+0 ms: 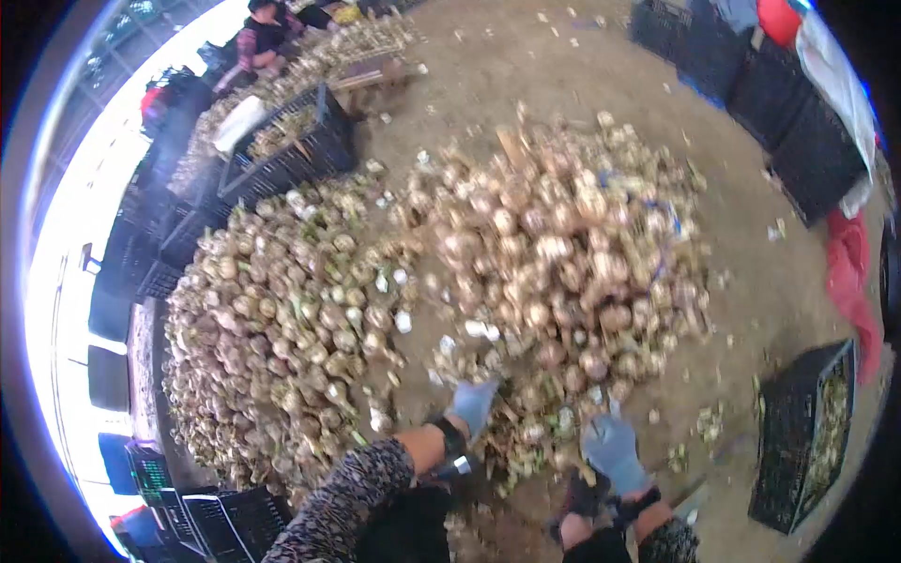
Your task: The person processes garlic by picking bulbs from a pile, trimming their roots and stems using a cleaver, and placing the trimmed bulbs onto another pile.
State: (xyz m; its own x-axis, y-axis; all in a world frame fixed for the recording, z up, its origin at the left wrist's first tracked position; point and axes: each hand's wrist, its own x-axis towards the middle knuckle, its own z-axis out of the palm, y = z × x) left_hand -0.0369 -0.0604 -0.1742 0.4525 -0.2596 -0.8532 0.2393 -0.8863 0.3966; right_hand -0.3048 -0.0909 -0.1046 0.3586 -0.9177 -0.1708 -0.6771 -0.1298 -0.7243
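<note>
My left hand (472, 405), in a light blue-grey glove, reaches to the near edge of a heap of garlic bulbs (535, 220). Its fingers are blurred, so their grip is unclear. Beside that wrist is a small shiny metallic thing (457, 465), its kind unclear. My right hand (612, 452), gloved alike, is low at the front of the same heap with its fingers curled in. What it grips is too small and blurred to name. Trimmed stalks and leaves (511, 446) lie between the two hands.
A second wide garlic pile (282, 324) spreads on the left. Black crates stand at right (788, 450), upper left (324, 127) and lower left (239, 521). Stacked dark crates (798, 122) line the upper right, near red cloth (852, 281). Another person (266, 42) sits at the far left.
</note>
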